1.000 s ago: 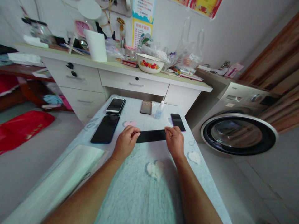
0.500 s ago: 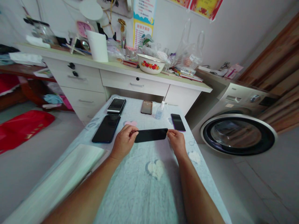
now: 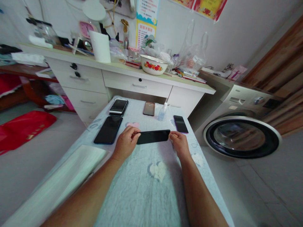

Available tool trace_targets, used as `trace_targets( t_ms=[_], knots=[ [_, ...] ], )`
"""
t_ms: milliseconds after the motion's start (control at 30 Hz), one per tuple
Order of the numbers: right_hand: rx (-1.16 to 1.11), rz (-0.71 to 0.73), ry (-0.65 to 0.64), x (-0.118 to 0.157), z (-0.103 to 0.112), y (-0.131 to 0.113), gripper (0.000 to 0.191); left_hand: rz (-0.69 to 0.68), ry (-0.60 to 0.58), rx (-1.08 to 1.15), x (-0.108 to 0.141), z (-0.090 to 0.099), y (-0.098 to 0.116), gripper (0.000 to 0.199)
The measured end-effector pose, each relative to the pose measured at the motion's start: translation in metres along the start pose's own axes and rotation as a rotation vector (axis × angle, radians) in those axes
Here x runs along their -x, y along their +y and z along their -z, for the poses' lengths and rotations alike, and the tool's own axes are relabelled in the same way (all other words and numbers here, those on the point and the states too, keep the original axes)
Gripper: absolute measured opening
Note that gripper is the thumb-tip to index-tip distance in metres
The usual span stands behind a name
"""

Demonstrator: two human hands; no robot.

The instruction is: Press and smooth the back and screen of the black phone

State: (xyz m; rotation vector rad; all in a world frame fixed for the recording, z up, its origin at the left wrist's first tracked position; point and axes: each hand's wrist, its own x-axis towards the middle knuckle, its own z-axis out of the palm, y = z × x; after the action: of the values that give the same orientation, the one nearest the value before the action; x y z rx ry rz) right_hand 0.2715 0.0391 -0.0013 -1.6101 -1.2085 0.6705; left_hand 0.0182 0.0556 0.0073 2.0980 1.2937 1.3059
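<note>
A black phone (image 3: 153, 136) is held sideways and tilted over the cloth-covered table (image 3: 142, 183). My left hand (image 3: 127, 142) pinches its left end, and my right hand (image 3: 180, 143) pinches its right end. Left of my left hand lies a large dark phone (image 3: 108, 130), with a stack of phones (image 3: 118, 107) behind it. Beyond the held phone are a brownish phone case (image 3: 149, 108) and a clear spray bottle (image 3: 162, 113), which stands upright. A purple-edged phone (image 3: 181, 124) lies just behind my right hand.
Along the back runs a white drawer desk (image 3: 137, 85) with a flowered bowl (image 3: 154, 65), a paper roll (image 3: 100, 47) and plastic bags (image 3: 193, 56). At the right stands a washing machine (image 3: 239, 101). A pale folded sheet (image 3: 61, 183) covers the table's left edge.
</note>
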Motion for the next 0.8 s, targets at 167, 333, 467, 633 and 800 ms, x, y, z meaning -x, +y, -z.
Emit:
trace_targets(
  t_ms=[167, 333, 467, 633, 800],
  knots=[
    [-0.208, -0.038, 0.040, 0.002, -0.003, -0.007, 0.038, -0.002, 0.000, 0.000, 0.001, 0.001, 0.002, 0.007],
    [-0.199, -0.017, 0.041, 0.001, -0.002, -0.006, 0.036, -0.011, -0.002, 0.001, 0.001, 0.001, 0.003, 0.007],
    [-0.058, 0.017, -0.026, -0.002, 0.001, 0.002, 0.030, -0.014, 0.003, -0.006, 0.001, 0.001, 0.003, 0.007],
    [0.211, 0.018, -0.124, -0.001, 0.005, 0.003, 0.020, -0.012, -0.001, -0.013, 0.001, 0.000, 0.002, 0.007],
    [0.414, 0.064, -0.137, 0.002, 0.006, -0.004, 0.020, -0.012, -0.004, -0.012, 0.001, 0.000, 0.003, 0.007]
  ],
)
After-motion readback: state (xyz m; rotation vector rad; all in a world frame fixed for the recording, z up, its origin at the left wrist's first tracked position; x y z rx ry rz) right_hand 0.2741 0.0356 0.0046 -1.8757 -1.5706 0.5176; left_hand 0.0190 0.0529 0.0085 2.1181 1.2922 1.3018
